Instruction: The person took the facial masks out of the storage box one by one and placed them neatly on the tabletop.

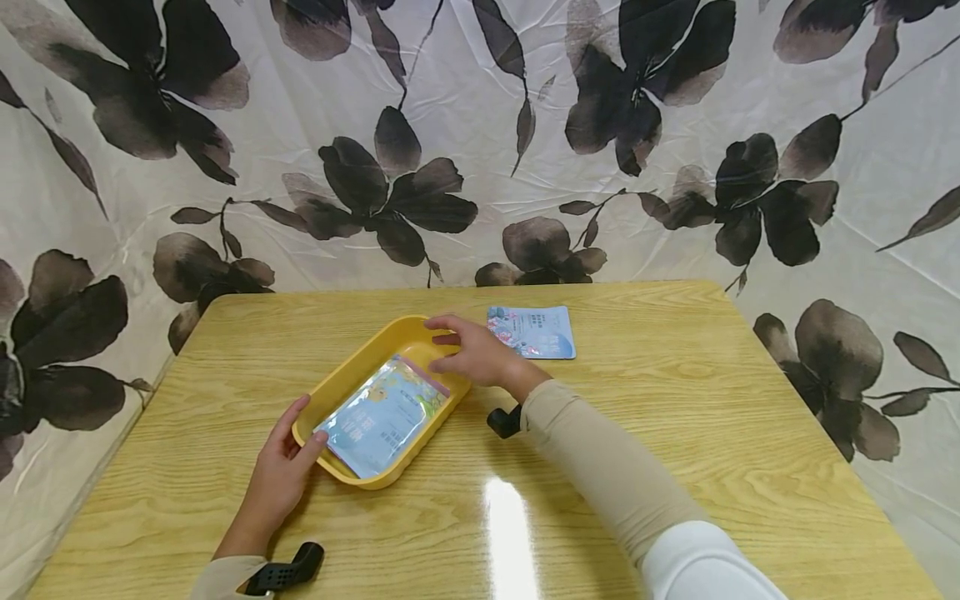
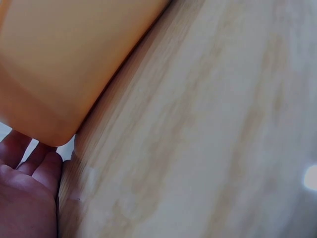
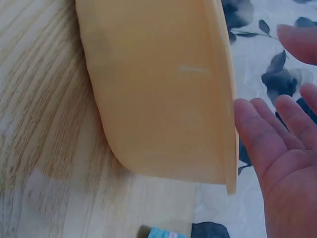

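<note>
A yellow plastic basket (image 1: 408, 335) sits at an angle on the table, with light-blue printed packets (image 1: 384, 417) lying flat inside. My left hand (image 1: 281, 479) holds its near-left corner, thumb at the rim and fingers along the outside. In the left wrist view, fingers (image 2: 42, 171) lie against the basket's lower corner (image 2: 64, 64). Over the far right end hovers my right hand (image 1: 480, 354), its fingers spread and nothing between them. The right wrist view has that hand (image 3: 282, 153) beside the basket's rim (image 3: 230, 124).
Another light-blue packet (image 1: 551, 332) lies flat on the wood-grain table (image 1: 675, 400), just behind the right hand. A floral cloth (image 1: 420, 83) hangs behind the table's far edge. Each wrist carries a black strap mount (image 1: 288, 571).
</note>
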`<state>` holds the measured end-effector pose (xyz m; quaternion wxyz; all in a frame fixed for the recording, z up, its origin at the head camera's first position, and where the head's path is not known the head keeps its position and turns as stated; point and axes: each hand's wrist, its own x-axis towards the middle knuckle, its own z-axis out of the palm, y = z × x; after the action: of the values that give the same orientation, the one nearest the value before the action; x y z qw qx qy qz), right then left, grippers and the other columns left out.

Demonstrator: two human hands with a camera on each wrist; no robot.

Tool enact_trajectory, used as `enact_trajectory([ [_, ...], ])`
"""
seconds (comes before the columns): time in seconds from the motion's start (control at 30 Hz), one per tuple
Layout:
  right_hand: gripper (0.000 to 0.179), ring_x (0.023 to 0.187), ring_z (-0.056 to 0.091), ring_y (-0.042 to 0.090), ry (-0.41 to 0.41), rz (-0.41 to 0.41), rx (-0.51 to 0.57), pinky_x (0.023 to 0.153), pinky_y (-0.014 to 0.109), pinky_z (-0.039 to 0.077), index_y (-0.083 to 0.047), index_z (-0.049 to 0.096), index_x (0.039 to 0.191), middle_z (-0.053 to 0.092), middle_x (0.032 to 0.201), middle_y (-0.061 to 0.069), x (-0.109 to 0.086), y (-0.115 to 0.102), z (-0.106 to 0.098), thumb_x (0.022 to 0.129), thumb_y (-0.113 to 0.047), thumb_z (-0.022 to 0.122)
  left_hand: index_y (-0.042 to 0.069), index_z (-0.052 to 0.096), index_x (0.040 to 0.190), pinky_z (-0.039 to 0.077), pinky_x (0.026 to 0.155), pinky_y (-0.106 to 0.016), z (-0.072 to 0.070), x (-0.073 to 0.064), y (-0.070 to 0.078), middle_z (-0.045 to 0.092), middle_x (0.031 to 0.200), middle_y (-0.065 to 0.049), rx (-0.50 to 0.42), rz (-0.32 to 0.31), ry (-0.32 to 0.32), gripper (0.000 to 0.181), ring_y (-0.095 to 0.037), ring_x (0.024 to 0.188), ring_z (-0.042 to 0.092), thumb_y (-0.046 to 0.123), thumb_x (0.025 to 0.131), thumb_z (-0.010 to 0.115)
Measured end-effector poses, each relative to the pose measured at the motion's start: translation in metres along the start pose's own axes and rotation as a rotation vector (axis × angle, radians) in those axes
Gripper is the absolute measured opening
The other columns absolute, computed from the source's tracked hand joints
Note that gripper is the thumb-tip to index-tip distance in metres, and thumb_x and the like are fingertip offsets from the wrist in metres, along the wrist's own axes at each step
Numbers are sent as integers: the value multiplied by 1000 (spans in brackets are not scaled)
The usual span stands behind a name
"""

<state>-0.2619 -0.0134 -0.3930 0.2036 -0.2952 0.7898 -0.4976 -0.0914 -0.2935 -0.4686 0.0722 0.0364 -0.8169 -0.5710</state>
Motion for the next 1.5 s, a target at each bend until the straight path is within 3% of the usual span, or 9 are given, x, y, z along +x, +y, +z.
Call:
enact_trajectory([
  [0.07,63,135,47,25,-34,0,-41,104,34,44,-6,44,150,41,154,6,2,-1,2,93,-7,71,6,20,160,40,88,-5,0,0,0,27,154,-32,-1,0,2,65,-9,125,44,20,106,54],
  [0.23,64,134,48,24,-104,33,-121,104,34,44,-8,45,150,43,153,5,6,-3,8,92,-9,72,6,19,160,39,88,-4,0,0,0,26,155,-32,1,-8,1,66,-39,133,38,20,106,53],
  [0.3,64,134,48,23,-130,55,-146,103,32,46,-9,45,149,44,152,4,8,-5,10,92,-11,73,6,18,160,39,88,-4,0,0,0,25,155,-32,1,-11,0,66,-43,134,36,20,106,53],
  [0.6,63,130,51,22,-205,115,-216,88,26,52,-10,48,147,47,149,5,13,-8,18,90,-11,75,6,19,160,39,87,-4,1,-1,1,26,155,-32,3,-20,5,66,-43,134,36,21,106,53],
  [0.83,60,116,59,17,-227,141,-227,74,25,53,-8,52,143,52,143,5,17,-10,22,88,-8,77,6,19,160,38,87,-3,0,-1,2,24,155,-33,2,-29,5,67,-45,136,35,21,106,54],
  [1.17,60,105,53,15,-244,162,-335,69,23,52,-10,54,143,53,142,4,20,-14,26,88,-9,78,5,20,160,37,87,-2,0,0,3,24,156,-32,2,-29,12,67,-46,137,33,21,105,55],
  [1.23,60,110,52,16,-249,163,-356,72,24,52,-11,54,143,53,143,4,21,-15,27,88,-9,78,5,20,160,37,88,-3,0,0,3,24,156,-32,2,-28,13,66,-45,137,33,21,105,55],
  [1.43,59,126,50,17,-250,162,-424,101,25,42,-12,55,142,55,142,4,22,-16,30,88,-11,78,5,21,159,38,88,-4,1,0,3,26,155,-31,4,-23,17,66,-44,135,35,21,105,55],
  [1.5,59,126,50,17,-252,165,-433,103,26,41,-12,55,141,55,141,3,22,-15,30,88,-11,78,6,21,160,39,88,-4,1,0,2,27,155,-31,8,-23,17,66,-41,134,37,21,106,55],
])
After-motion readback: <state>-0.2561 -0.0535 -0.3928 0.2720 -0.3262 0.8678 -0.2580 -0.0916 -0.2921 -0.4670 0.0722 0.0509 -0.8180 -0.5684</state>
